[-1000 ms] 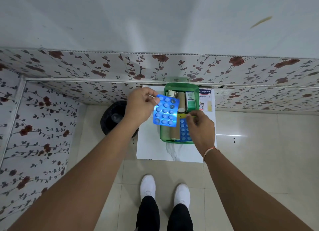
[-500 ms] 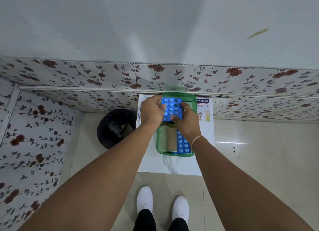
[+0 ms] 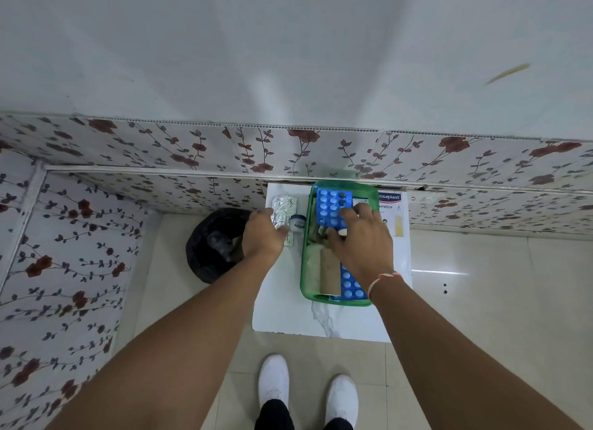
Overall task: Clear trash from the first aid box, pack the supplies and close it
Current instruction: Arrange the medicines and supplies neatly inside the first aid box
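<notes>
Pressing my right hand (image 3: 359, 237), fingers spread flat, on the blue pill sheet (image 3: 332, 206) in the green box (image 3: 306, 269), I worry it springs up once released. My left hand (image 3: 263, 237) curls around foil strips (image 3: 282, 211) just beyond it; they could slip.

Blue blister pack (image 3: 332, 206) now lying in the green box's (image 3: 306, 246) upper end, left hand (image 3: 262, 237) moved off it to the silver foil strip (image 3: 282, 210) at frame centre-left, right hand (image 3: 361, 245) pressing the pack's lower edge.
</notes>
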